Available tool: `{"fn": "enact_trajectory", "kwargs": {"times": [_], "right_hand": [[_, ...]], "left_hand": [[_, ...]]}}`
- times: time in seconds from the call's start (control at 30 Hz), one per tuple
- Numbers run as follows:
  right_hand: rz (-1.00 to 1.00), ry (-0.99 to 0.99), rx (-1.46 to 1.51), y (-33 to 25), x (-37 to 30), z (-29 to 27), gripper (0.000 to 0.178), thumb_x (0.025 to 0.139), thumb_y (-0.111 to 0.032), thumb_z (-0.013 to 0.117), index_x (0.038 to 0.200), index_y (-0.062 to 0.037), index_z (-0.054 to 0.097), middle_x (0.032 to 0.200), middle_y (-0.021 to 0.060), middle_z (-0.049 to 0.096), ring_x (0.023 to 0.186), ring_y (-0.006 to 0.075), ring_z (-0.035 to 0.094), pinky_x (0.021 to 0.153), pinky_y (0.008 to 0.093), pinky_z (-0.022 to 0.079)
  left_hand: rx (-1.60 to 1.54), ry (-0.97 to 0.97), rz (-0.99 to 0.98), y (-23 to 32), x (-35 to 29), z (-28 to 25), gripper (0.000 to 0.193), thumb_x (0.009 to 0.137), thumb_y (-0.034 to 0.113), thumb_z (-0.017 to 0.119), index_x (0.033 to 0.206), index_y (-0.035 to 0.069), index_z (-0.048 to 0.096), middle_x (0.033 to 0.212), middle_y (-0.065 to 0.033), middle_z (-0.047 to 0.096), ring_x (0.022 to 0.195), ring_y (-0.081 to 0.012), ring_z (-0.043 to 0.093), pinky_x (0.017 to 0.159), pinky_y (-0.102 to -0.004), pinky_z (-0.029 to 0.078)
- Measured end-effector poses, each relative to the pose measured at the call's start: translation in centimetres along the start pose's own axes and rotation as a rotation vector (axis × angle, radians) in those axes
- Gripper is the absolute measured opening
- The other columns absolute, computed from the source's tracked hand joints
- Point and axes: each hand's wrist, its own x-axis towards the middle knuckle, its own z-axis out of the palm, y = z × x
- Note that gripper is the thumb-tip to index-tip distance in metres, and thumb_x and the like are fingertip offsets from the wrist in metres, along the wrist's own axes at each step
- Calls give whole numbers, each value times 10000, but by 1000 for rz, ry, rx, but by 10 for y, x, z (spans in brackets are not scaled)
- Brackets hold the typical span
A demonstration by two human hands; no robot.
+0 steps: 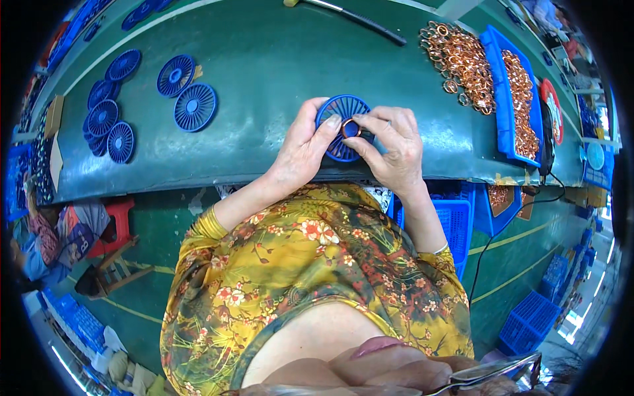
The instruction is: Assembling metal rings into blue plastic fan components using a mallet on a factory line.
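My left hand [298,150] grips the left side of a round blue plastic spoked disc [346,108], its thumb lying over the spokes. The disc is held up at the near edge of the green table, tilted a little. Between thumb and fingers, my right hand [397,140] pinches a shiny copper-coloured ring [344,131] over the disc's hub. Whether the ring is seated around the hub or only resting against it, I cannot tell. Two similar spoked discs [196,107] lie left of my hands, and several more [121,142] are grouped farther left, some overlapping.
A loose heap of copper-coloured rings [462,63] lies at the far right, beside a blue tray [503,99] holding more. A black-handled tool [370,25] lies at the back. Blue crates [449,221] stand below the table edge. Another person [49,241] sits at far left.
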Motion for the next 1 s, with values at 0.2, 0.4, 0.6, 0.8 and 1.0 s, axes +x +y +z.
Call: {"fn": "enact_trajectory", "kwargs": {"times": [0.2,0.4,0.6,0.8,1.0], "right_hand": [[86,70,-19,-16,1,5,258,662,-155,776,877,-63,667,856,67,604,812,248,555,727,360,431],[-228,-155,73,4,1,-11,266,648,-212,790,857,-82,688,813,15,614,790,207,579,782,385,430],[-214,-82,113,7,-3,-9,320,641,-206,793,933,-108,705,884,28,609,850,228,571,831,395,438],[133,27,194,23,0,-20,309,737,-82,735,1037,-42,676,1024,130,616,892,237,618,746,314,513],[494,147,-526,125,6,-42,352,859,-299,643,1098,-43,617,936,156,601,780,284,608,698,409,492]], "left_hand": [[-8,-8,-15,1,1,-3,340,985,253,481,1227,17,438,1051,-35,558,948,-76,518,835,-233,443],[22,-190,-87,8,-6,-12,397,944,309,561,1154,-13,458,962,-79,594,894,-110,559,794,-269,481],[-51,-213,-58,7,-1,-9,385,919,231,607,1181,3,441,985,-60,582,894,-92,550,804,-265,482],[450,-12,335,4,-4,-8,406,869,148,638,1207,27,447,967,-150,639,874,-280,652,774,-361,507],[1124,120,621,-12,9,-20,572,754,45,693,1282,131,492,1131,-110,615,1035,-289,572,928,-442,409]]}}
